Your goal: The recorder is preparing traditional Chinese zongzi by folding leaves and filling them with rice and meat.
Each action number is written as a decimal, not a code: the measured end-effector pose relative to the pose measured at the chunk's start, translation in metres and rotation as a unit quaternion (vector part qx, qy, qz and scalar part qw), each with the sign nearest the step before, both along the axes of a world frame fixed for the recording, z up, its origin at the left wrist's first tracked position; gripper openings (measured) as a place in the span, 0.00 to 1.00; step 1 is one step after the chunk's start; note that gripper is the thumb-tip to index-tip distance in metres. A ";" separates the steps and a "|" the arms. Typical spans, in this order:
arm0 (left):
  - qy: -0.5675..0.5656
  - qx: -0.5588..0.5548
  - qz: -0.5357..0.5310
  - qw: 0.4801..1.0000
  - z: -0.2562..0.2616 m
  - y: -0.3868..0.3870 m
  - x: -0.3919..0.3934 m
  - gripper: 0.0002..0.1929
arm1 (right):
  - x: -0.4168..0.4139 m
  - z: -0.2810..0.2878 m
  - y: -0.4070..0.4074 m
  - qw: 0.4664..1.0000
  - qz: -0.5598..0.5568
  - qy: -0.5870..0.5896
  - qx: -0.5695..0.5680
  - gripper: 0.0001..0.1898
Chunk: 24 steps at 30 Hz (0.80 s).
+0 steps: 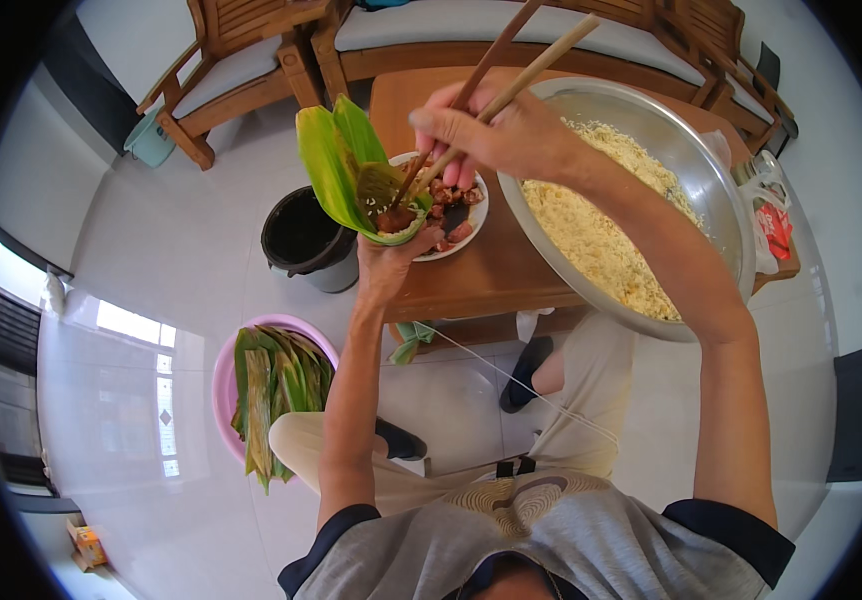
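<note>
My left hand [388, 264] grips a cone of green leaves [330, 169] from below, its long ends standing up. Inside the cone's mouth lie grains of rice and a piece of dark red meat [395, 219]. My right hand [487, 131] holds a pair of wooden chopsticks [525, 73], their tips down in the cone at the meat. Just behind the cone is a white plate [485, 201] with chunks of marinated meat [452, 201], partly hidden by both hands. My right forearm passes over a large steel basin [723, 202] of yellowish rice [588, 236].
The wooden table [476, 289] carries plate and basin. A black-lined bin [309, 232] stands left of it. On the floor, a pink basin [225, 390] holds long leaves [281, 382]. White string [506, 373] runs from the table to my leg. Wooden seats [431, 37] stand behind.
</note>
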State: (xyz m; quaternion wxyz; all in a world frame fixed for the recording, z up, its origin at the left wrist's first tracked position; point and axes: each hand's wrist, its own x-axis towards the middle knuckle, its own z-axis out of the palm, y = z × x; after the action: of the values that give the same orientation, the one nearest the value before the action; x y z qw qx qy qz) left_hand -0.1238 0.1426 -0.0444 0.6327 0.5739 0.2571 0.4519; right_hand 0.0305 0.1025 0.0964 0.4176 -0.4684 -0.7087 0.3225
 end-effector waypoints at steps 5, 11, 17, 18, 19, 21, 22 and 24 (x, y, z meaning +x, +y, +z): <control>-0.003 0.010 -0.002 1.000 0.000 0.000 -0.005 0.17 | -0.009 -0.005 -0.007 1.000 0.009 0.012 0.007 0.15; 0.039 0.029 0.003 0.999 0.008 -0.008 0.008 0.16 | 0.030 0.012 -0.036 0.990 -0.073 0.109 0.043 0.17; -0.003 0.048 -0.025 0.999 0.025 -0.021 0.023 0.10 | 0.158 -0.007 -0.094 0.948 -0.308 -0.017 0.075 0.16; -0.001 0.041 -0.015 0.999 0.033 -0.026 0.029 0.07 | 0.175 -0.014 -0.111 0.945 -0.318 -0.019 0.076 0.16; -0.002 0.041 -0.025 0.999 0.041 -0.033 0.040 0.07 | 0.190 -0.022 -0.129 0.938 -0.307 -0.144 0.073 0.14; -0.022 0.055 -0.044 0.997 0.052 -0.046 0.060 0.08 | 0.206 -0.037 -0.146 0.916 -0.294 -0.264 0.066 0.12; 0.036 0.088 -0.017 0.995 0.050 -0.046 0.065 0.08 | 0.209 -0.044 -0.153 0.913 -0.220 -0.312 0.142 0.09; 0.057 0.078 -0.048 0.994 0.055 -0.051 0.079 0.08 | 0.208 -0.060 -0.161 0.915 -0.102 -0.344 0.184 0.06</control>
State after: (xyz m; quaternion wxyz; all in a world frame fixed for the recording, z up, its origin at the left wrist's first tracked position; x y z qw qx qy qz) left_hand -0.0453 0.0916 0.0109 0.5909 0.6582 0.2288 0.4065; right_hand 0.2387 -0.0582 0.0366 0.2570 -0.5352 -0.8037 -0.0391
